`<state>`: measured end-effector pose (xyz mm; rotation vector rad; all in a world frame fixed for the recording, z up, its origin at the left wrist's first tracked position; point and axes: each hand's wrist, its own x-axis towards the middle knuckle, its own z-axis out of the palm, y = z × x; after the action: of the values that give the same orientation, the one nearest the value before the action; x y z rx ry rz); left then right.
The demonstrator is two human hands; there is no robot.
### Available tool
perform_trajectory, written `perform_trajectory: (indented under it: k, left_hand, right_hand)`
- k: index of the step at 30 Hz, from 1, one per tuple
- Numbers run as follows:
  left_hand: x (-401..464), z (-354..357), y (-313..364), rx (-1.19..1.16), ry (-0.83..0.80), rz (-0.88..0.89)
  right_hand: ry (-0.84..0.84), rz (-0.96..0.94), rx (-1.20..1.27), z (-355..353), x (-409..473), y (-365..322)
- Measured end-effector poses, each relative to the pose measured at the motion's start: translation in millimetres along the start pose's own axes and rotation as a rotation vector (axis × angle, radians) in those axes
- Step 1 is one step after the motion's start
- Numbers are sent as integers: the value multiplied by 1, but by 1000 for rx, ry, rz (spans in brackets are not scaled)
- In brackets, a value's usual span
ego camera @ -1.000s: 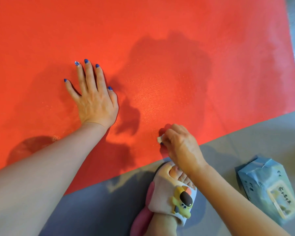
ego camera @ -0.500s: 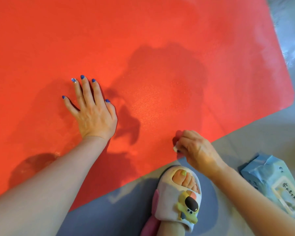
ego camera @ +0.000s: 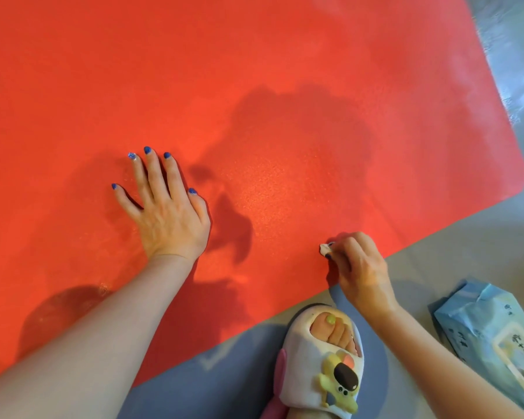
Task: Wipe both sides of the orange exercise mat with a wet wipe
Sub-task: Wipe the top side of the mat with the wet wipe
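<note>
The orange exercise mat [ego camera: 285, 86] lies flat on the floor and fills most of the view. My left hand [ego camera: 167, 210] rests palm down on it, fingers spread, holding nothing. My right hand [ego camera: 360, 267] is closed on a small bunched white wet wipe [ego camera: 325, 248], pressed on the mat close to its near edge. Only a bit of the wipe shows past my fingers.
A light blue pack of wet wipes [ego camera: 490, 334] lies on the grey floor [ego camera: 466, 237] at lower right. My foot in a white cartoon slipper [ego camera: 324, 358] stands just off the mat's near edge, below my right hand. The mat's rounded corner [ego camera: 518, 179] is at the right.
My right hand with the wipe has slid to the right along the mat's near edge. The view has shifted down; my left hand stays planted on the mat.
</note>
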<state>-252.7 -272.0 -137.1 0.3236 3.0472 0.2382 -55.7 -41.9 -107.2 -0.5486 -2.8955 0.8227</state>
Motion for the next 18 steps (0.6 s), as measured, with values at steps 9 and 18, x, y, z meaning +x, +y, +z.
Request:
perform_trajectory:
  k: [9, 18]
  left_hand:
    - [0, 1, -1, 3, 0, 4]
    - [0, 0, -1, 7, -6, 7]
  right_hand:
    - [195, 122, -23, 6, 82, 1]
    - [104, 21, -19, 12, 63, -7]
